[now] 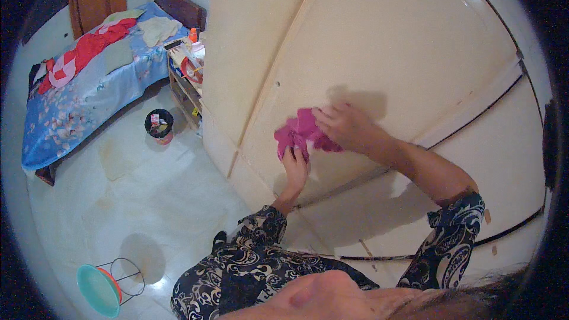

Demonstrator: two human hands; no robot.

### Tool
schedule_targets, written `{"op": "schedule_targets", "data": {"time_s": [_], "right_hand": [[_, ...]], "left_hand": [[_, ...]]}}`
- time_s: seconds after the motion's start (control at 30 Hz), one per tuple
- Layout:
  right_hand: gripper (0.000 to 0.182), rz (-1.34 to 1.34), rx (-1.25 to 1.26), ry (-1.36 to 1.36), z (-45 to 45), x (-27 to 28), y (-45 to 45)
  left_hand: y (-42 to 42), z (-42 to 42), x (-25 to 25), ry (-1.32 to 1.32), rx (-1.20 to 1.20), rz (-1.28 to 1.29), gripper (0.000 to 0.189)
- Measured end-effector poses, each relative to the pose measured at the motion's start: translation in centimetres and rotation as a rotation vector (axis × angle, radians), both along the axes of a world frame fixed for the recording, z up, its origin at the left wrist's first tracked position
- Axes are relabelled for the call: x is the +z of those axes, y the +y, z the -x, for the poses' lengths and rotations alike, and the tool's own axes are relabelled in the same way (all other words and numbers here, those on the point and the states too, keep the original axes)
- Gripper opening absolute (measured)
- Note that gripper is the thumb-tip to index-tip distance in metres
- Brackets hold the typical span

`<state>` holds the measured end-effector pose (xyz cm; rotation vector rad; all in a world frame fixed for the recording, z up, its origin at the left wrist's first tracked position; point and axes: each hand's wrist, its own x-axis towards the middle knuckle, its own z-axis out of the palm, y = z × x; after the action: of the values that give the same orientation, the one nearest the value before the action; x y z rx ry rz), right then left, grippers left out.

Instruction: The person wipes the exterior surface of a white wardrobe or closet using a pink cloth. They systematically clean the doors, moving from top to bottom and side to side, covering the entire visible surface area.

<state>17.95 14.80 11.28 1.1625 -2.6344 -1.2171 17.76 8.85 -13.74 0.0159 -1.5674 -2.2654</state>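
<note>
A crumpled magenta cloth [306, 126] hangs between my two hands in front of a large cream cabinet door [355, 44]. My left hand [296, 164] grips its lower left part, with fingers pointing up into the folds. At the cloth's upper right side is my right hand [340, 124], its fingertips on the fabric and the back of the hand towards me. Part of the cloth is hidden behind the right hand. A shadow of the right hand falls on the door just above it.
At the upper left stands a bed with a blue floral sheet [146, 64] and clothes on it. Beside it are a cluttered shelf [180, 91] and a small bin lined with a black bag [159, 131]. A teal basin [95, 291] rests on a metal stand at lower left.
</note>
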Motion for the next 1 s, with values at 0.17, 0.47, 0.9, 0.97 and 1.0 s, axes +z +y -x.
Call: {"op": "schedule_targets", "data": {"time_s": [0.17,0.47,0.9,0.97,1.0], "right_hand": [[0.049,0.060,0.151,0.107,-1.4,-1.8,1.2],[0.049,0.150,0.156,0.232,4.4,2.6,-4.2],[0.048,0.071,0.236,0.373,9.0,2.9,-4.8],[0.048,-0.023,0.288,0.371,10.7,3.1,-6.6],[0.047,0.131,0.012,0.109,8.9,2.3,-4.4]], "left_hand": [[-1.0,1.0,2.2,-0.118,-0.053,-0.055,0.032],[-1.3,7.0,2.7,0.110,0.224,0.496,0.023],[-2.8,10.1,3.0,-0.178,-0.142,0.231,0.046],[-2.1,11.4,2.3,-0.030,0.186,0.313,0.045],[-0.9,8.4,3.4,0.101,0.047,0.220,0.044]]}}
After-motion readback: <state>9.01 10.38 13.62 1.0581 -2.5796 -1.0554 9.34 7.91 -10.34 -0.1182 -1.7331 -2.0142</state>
